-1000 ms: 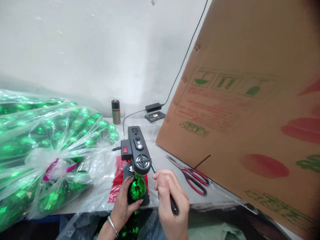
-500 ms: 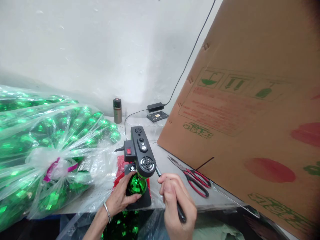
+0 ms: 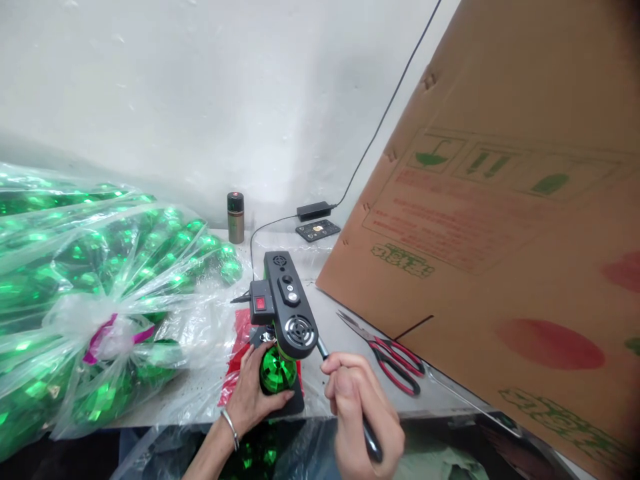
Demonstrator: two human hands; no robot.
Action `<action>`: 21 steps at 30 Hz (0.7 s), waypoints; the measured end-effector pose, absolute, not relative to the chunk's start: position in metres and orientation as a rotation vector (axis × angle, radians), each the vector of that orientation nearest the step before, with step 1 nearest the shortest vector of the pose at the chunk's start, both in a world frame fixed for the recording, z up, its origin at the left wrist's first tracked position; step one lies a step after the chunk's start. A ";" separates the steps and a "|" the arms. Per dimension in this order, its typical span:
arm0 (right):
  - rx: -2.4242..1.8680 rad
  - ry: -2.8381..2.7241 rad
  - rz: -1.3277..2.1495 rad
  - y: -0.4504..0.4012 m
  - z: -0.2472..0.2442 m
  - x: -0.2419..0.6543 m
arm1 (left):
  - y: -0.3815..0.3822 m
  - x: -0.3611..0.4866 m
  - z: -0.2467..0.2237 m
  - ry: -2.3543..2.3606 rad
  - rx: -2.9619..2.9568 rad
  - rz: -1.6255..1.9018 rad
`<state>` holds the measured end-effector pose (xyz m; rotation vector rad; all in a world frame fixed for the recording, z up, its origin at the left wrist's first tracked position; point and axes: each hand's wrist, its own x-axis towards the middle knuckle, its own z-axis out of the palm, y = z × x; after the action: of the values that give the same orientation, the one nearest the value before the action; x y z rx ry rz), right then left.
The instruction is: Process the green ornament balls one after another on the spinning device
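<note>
A shiny green faceted ball ornament (image 3: 278,371) sits beneath the front end of a black bench device (image 3: 290,300) with a red switch. My left hand (image 3: 254,388), with a bracelet at the wrist, is closed round the ball's left side, thumb at its lower edge. At the device's right, my right hand (image 3: 364,410) grips a black-handled metal lever (image 3: 371,441) in a fist. The ball's top is hidden under the device head. Below lies the device's black base plate (image 3: 294,403), with red plastic sheet (image 3: 239,357) around it.
Left, a tied clear bag (image 3: 125,280) bulges with green balls. Red-and-black scissors (image 3: 395,363) lie right of the device, by a large leaning cardboard box (image 3: 475,267). Behind stand a bottle (image 3: 235,219), a power adapter (image 3: 314,211) and a dark phone-like slab (image 3: 318,230).
The whole view has shifted slightly. My left wrist has moved a little to the right, hand still on the ball. The right hand, still on the lever, sits slightly lower and farther right.
</note>
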<state>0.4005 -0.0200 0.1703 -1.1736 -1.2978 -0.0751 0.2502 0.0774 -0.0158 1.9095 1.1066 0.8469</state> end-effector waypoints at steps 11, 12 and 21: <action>-1.130 -1.186 -0.190 -0.014 0.157 0.389 | 0.079 0.259 -0.009 1.050 1.935 0.963; -1.124 -1.181 -0.200 -0.013 0.157 0.388 | 0.079 0.259 -0.010 1.052 1.934 0.971; -1.104 -1.146 -0.198 -0.010 0.153 0.387 | 0.078 0.261 -0.012 1.071 1.969 0.993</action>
<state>0.3867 -0.0099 0.1530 -1.1039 -1.1462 -0.1976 0.2609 0.0780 -0.0116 1.9689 1.0708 0.9928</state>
